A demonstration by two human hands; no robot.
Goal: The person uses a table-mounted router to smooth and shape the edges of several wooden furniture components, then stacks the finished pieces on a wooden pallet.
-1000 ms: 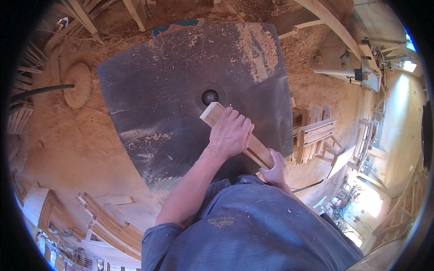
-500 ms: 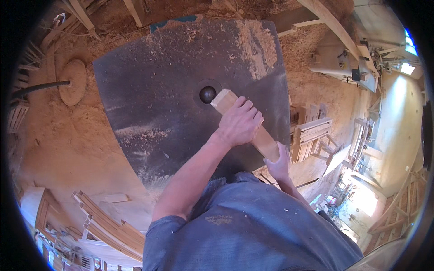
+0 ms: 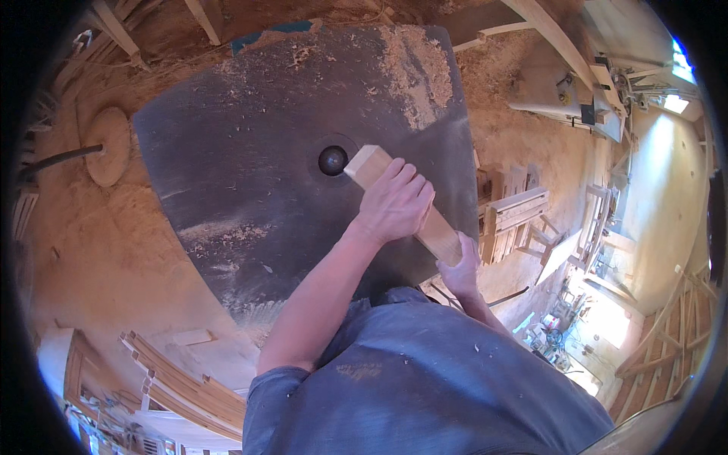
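A pale, squared wooden block [image 3: 440,236] lies slantwise over a dark, flat machine table [image 3: 258,144]. Its far end sits just right of a round, dark spindle head [image 3: 333,161] set in a ring in the tabletop; whether they touch I cannot tell. My left hand [image 3: 396,201] wraps over the top of the block near that far end, fingers closed. Gripping the near end, close to my body, is my right hand [image 3: 460,269], its thumb along the side. The underside of the block is hidden.
Wood shavings [image 3: 421,76] cover the table's far right, with more at its left edge. A round disc with a dark hose [image 3: 64,159] stands at left. Curved wooden pieces [image 3: 182,387] lie at lower left, slatted wooden frames [image 3: 519,216] at right. Sawdust coats the floor.
The whole view has shifted a little, so the table sits further left. Relative to the spindle head, the block's far end has moved slightly right. Both hands keep their hold.
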